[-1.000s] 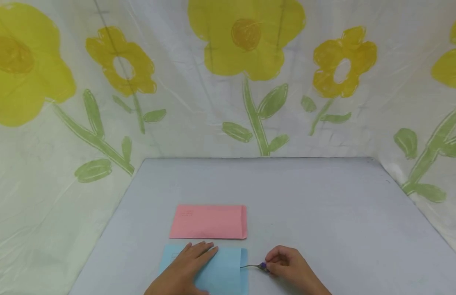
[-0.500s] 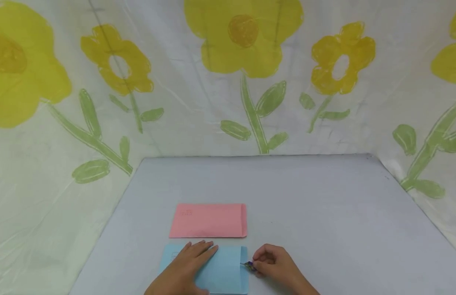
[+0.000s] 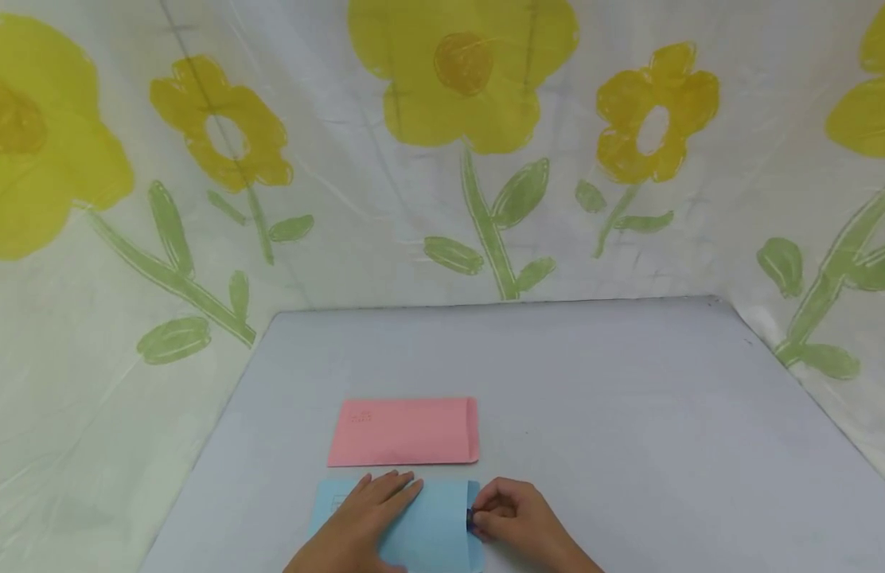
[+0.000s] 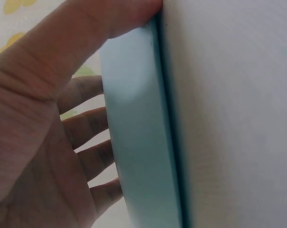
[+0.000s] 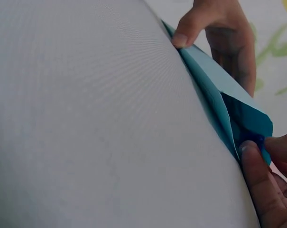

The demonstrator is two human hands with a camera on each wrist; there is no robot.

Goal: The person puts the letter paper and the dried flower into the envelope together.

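A light blue envelope (image 3: 426, 527) lies on the table with its flap end to the right. My left hand (image 3: 360, 521) rests spread over its left part, thumb near the front edge; in the left wrist view the straight fingers lie along the envelope (image 4: 138, 128). At the flap end my right hand (image 3: 517, 517) pinches a small dark purple thing (image 3: 470, 519) at the envelope's mouth. In the right wrist view the mouth gapes, and the bluish-purple piece (image 5: 258, 139) shows between thumb and fingertip. Its thin stem is hidden inside the envelope.
A pink envelope (image 3: 407, 431) with small print at its top left lies just beyond the blue one. The pale grey table (image 3: 629, 398) ends at a white curtain (image 3: 371, 239) painted with yellow flowers.
My right hand has moved left to the blue envelope's mouth, and the thin stem of the purple thing has slid inside. The left hand has stayed on the envelope.
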